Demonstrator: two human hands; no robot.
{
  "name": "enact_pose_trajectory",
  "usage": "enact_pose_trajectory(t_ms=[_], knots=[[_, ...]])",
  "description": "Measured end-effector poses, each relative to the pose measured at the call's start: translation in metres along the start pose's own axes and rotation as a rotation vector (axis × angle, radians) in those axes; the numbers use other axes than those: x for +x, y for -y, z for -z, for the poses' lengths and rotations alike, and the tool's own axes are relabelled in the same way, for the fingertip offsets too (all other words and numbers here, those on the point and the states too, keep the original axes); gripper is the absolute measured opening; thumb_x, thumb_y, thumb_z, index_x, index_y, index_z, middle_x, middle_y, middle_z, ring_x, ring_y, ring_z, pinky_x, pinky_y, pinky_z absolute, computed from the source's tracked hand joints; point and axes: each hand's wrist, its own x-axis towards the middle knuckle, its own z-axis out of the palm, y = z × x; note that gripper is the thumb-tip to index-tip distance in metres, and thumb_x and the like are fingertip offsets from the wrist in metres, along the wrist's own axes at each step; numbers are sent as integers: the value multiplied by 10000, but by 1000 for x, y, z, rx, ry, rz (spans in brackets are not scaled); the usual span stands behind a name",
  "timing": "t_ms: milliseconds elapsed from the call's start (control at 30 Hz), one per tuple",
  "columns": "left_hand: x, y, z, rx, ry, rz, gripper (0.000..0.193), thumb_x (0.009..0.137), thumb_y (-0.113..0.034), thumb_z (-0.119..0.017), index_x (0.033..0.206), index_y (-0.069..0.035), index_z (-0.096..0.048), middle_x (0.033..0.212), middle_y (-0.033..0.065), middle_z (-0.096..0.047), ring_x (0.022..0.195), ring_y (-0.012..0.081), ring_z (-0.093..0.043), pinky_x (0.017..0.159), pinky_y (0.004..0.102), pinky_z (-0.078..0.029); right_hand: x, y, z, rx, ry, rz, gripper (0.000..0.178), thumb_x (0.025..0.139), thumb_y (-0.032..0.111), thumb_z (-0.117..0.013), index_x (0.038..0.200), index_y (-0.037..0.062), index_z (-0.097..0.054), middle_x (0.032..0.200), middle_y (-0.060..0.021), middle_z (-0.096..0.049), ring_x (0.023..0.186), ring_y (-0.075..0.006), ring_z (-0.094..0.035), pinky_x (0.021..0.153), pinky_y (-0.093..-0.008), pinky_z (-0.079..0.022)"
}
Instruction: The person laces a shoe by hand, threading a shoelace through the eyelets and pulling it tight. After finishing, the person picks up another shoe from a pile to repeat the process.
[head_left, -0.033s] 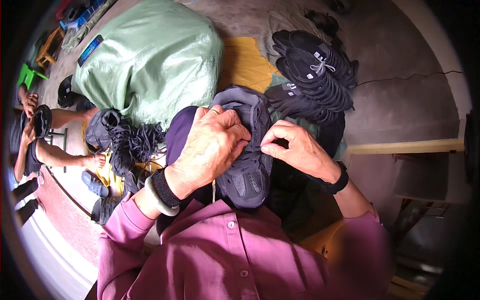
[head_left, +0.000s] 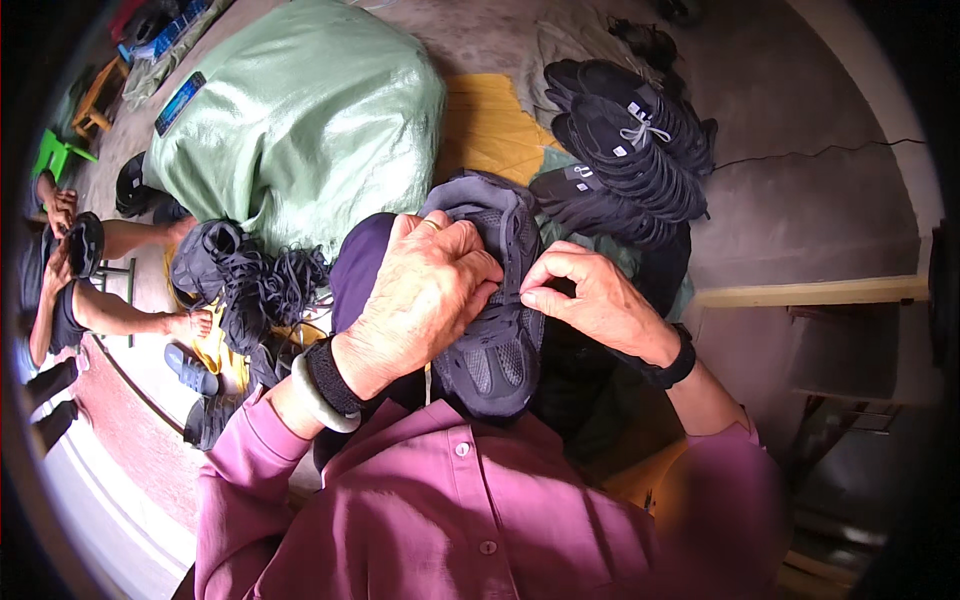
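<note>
A dark grey shoe upper (head_left: 492, 365) with a mesh toe lies across my lap, its toe pointing toward my body. My left hand (head_left: 425, 285) rests over its left side, the fingers closed on the upper near the middle opening. At the right edge of that opening, the thumb and forefinger of my right hand (head_left: 590, 300) pinch together. What lies between those fingertips is too small and dark to tell. Both wrists wear black bands, and a pale bangle circles the left one.
A large pale green sack (head_left: 310, 120) stands ahead, a phone (head_left: 180, 104) on it. Stacked black shoe uppers (head_left: 630, 150) lie at the far right. Left are tangled black laces (head_left: 290, 285) and a slipper (head_left: 190, 369). Another person's hands (head_left: 60, 240) hold a dark piece at the left rim.
</note>
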Motion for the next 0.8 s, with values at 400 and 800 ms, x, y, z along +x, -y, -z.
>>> enact_pose_trajectory(t_ms=[400, 800], knots=[[8, 2, -20, -161, -27, 7, 214, 697, -102, -854, 892, -164, -793, 865, -21, -630, 878, 212, -558, 843, 387, -360, -11, -13, -16, 118, -68, -97, 136, 910, 129, -746, 893, 16, -672, 864, -90, -653, 842, -242, -657, 796, -363, -520], [11, -10, -7, 135, 122, -140, 82, 732, -158, -726, 798, -128, -688, 876, 32, -571, 922, 246, -575, 857, 411, -400, -4, -13, -21, 32, -28, 24, 205, 954, 184, -685, 935, -3, -602, 926, -151, -615, 922, -345, -632, 836, -431, -501]])
